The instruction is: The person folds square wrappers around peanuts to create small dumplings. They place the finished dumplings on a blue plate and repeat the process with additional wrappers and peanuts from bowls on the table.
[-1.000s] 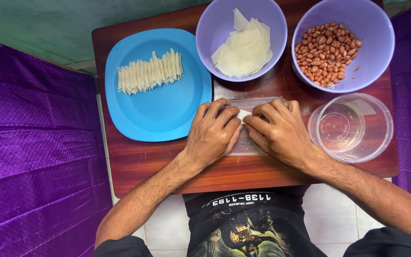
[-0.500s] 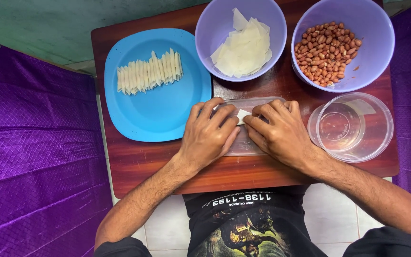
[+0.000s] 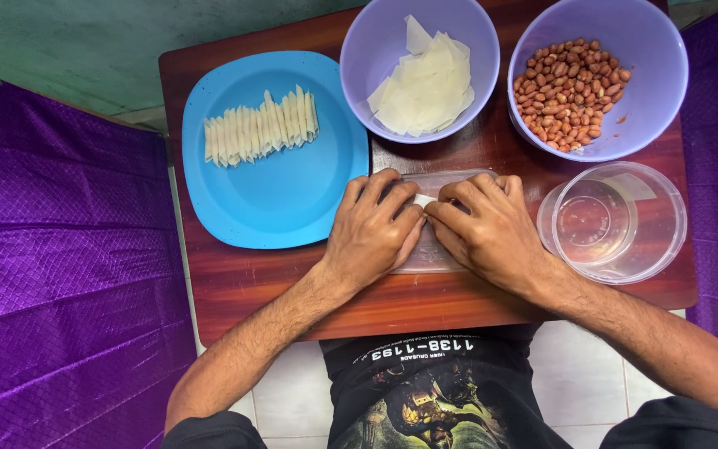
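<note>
Pinching a small white strip of wrapper (image 3: 423, 200), both hands meet at the middle of the near half of the dark red-brown wooden table (image 3: 234, 287). The left hand (image 3: 371, 233) and right hand (image 3: 488, 233) lie knuckle to knuckle, fingertips closed together on the strip, which shows only as a pale sliver between them. Under the hands sits a clear flat plastic lid (image 3: 430, 254), serving as the work surface; its far edge shows beyond the fingers.

Change against the two earlier frames: very little. The hands have held the same spot over the lid throughout, and the fingers have drawn only slightly tighter, with less white showing than a second ago. Judgement: the strip is mid-roll, being wound in rather than set down, and is not yet ready to leave the lid.

Just left of the left hand, a round blue plastic plate (image 3: 292, 208) fills the left side of the table; a row of thin pale rolled sticks (image 3: 261, 129) lies across its far part, close-packed and parallel. At the far edge, centre, a lilac plastic bowl (image 3: 359, 58) holds a loose stack of flat white wrapper sheets (image 3: 425, 83). At the far right corner, a second lilac plastic bowl (image 3: 658, 58) holds red-skinned peanuts (image 3: 571, 91). Near the right edge, just beside the right wrist, stands an empty clear round plastic container (image 3: 612, 220). Purple quilted fabric (image 3: 51, 249) flanks the table on both sides.
</note>
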